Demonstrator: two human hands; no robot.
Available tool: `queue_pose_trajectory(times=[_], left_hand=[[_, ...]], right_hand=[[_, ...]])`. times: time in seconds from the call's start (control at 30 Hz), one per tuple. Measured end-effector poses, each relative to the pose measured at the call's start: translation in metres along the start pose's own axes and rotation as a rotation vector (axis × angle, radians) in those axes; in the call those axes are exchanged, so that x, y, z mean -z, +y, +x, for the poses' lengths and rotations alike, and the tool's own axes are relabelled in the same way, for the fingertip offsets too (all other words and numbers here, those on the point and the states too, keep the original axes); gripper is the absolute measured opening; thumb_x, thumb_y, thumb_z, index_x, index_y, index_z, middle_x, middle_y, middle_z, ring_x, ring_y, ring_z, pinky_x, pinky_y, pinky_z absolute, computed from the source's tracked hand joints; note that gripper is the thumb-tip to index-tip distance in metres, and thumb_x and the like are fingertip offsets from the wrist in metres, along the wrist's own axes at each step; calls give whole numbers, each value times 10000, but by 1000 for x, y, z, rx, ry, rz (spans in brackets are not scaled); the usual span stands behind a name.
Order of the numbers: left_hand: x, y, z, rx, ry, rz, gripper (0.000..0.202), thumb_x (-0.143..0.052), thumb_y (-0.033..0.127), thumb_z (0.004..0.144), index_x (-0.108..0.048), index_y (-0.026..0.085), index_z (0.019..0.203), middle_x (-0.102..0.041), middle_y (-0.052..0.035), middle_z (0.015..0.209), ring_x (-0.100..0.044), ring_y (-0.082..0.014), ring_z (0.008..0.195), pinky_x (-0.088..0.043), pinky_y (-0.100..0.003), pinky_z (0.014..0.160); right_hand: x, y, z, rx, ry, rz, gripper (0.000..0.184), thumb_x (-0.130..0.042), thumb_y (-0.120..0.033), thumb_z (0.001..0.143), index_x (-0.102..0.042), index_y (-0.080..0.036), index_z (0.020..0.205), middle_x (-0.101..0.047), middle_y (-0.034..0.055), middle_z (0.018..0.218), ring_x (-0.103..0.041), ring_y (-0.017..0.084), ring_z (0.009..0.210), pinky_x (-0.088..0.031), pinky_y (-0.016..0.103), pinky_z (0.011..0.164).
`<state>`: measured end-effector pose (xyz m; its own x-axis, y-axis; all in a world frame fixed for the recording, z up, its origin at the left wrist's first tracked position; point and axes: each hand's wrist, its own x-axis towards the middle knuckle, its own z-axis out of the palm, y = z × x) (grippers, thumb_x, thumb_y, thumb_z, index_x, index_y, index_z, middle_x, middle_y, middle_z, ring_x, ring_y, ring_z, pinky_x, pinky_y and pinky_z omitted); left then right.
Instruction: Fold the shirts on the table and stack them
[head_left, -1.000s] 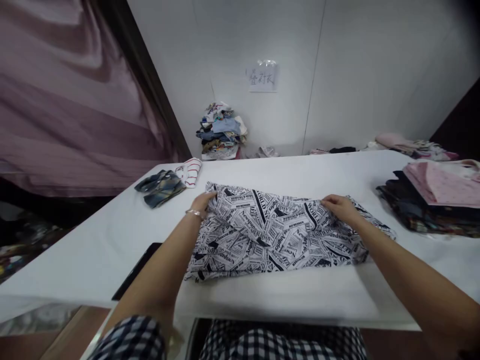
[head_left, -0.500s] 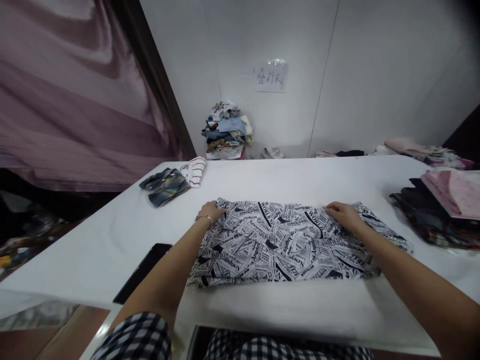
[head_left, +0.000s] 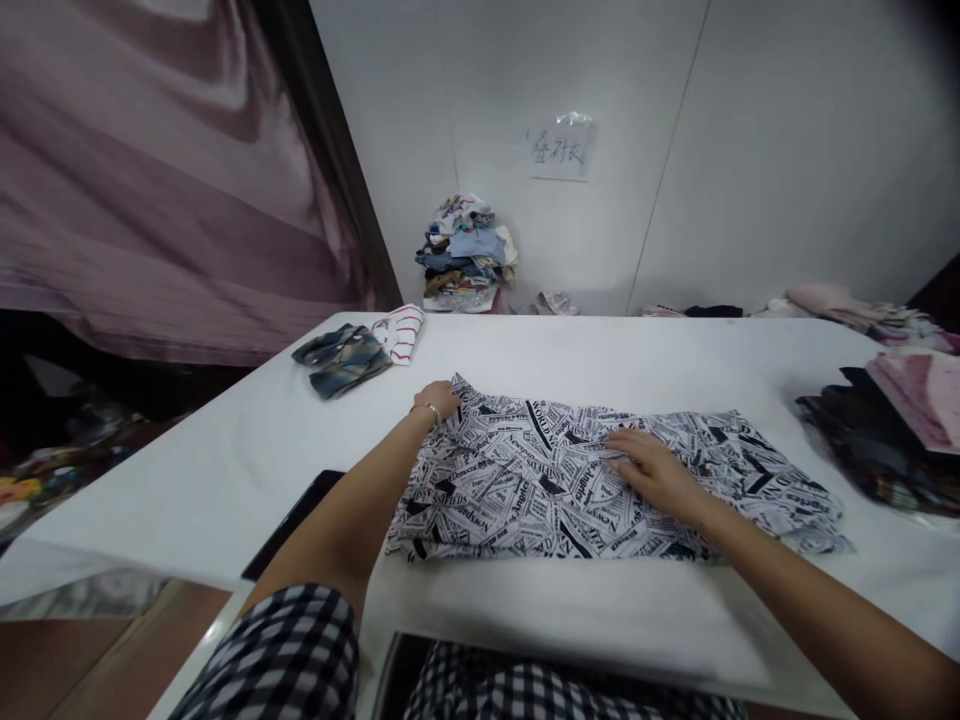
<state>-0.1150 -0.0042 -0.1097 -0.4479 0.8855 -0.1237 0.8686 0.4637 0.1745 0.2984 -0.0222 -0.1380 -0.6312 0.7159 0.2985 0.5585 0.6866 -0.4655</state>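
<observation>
Both bare arms reach forward from the bottom of the view, palms down, with the hands well apart. The left hand sits farther out, its fingers bent downward; whether they pinch anything is hard to tell. A thin metal bracelet circles the left wrist, and a checked sleeve covers the upper left arm. The right hand lies flat and relaxed, nearer the body, its fingers angled inward toward the left hand. The right forearm slants up from the lower right corner.
</observation>
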Motion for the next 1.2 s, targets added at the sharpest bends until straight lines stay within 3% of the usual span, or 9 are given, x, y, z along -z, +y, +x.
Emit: queue_pose_trajectory(times=[0.13, 0.2, 0.33, 0.43, 0.57, 0.7, 0.83, 1.1, 1.2], left_hand=[[11, -8, -3, 17, 59, -46, 605, -566, 423, 745, -500, 124, 1267, -603, -154, 1222, -574, -254, 1090, -438, -294, 841], [13, -11, -10, -16, 100, -66, 570, -526, 395, 788, -479, 129, 1290, -605, -130, 1226, -569, -223, 1086, -428, -276, 854], [10, -18, -34, -163, 81, -106, 331, -475, 341, 824, -657, 180, 1047, -696, -48, 1015, -618, -168, 920, -450, -237, 769], [2, -28, -55, -290, 18, -108, 216, -536, 287, 778, -709, 212, 884, -710, -4, 878, -627, -151, 826, -460, -224, 729], [-10, -42, -73, -437, -10, -79, 207, -613, 233, 721, -719, 243, 899, -681, -11, 976, -592, -175, 956, -440, -255, 861], [-19, -44, -75, -588, 88, 69, 336, -575, 205, 762, -663, 227, 1085, -617, -72, 1108, -546, -205, 1045, -414, -314, 921], [-22, -36, -70, -655, 122, 169, 231, -495, 177, 811, -709, 195, 897, -637, -88, 1004, -556, -207, 990, -414, -329, 896], [24, -21, -80, -667, 240, 189, 260, -418, 174, 855, -670, 147, 913, -620, -115, 1025, -532, -224, 1002, -393, -349, 873], [22, -28, -98, -729, 276, 255, 236, -420, 167, 861, -655, 141, 851, -623, -107, 957, -541, -222, 953, -385, -355, 833]], right_hand=[[-24, -38, 4, 62, -159, 11, 471, -522, -509, 846, -557, -267, 1249, -532, 87, 1322, -435, 292, 1239, -310, 493, 1039], [-37, -50, 9, 80, -195, -31, 576, -552, -548, 811, -508, -254, 1303, -489, 109, 1363, -406, 316, 1259, -283, 513, 1042], [-57, -64, 24, 101, -159, -139, 573, -575, -490, 805, -499, -218, 1303, -468, 139, 1370, -391, 317, 1261, -266, 494, 1037], [-64, -68, 41, 95, -168, -190, 322, -545, -295, 831, -613, -208, 1133, -584, 122, 1219, -487, 282, 1146, -338, 415, 965], [-64, -62, 64, -5, -219, -125, 206, -452, -198, 845, -650, -192, 790, -670, 81, 866, -583, 210, 851, -403, 294, 748], [-60, -54, 77, -146, -202, 66, 204, -446, -281, 836, -596, -203, 721, -620, 8, 676, -548, 160, 660, -361, 245, 599], [-59, -52, 78, -174, -209, 162, 205, -463, -287, 786, -553, -196, 627, -574, -14, 607, -519, 148, 622, -346, 238, 574], [-48, -51, 73, -211, -111, 239, 244, -428, -366, 798, -533, -196, 659, -531, -22, 598, -498, 146, 606, -370, 244, 579], [-42, -53, 65, -153, -124, 249, 250, -431, -375, 814, -545, -200, 676, -539, -25, 607, -498, 147, 607, -375, 248, 585]])
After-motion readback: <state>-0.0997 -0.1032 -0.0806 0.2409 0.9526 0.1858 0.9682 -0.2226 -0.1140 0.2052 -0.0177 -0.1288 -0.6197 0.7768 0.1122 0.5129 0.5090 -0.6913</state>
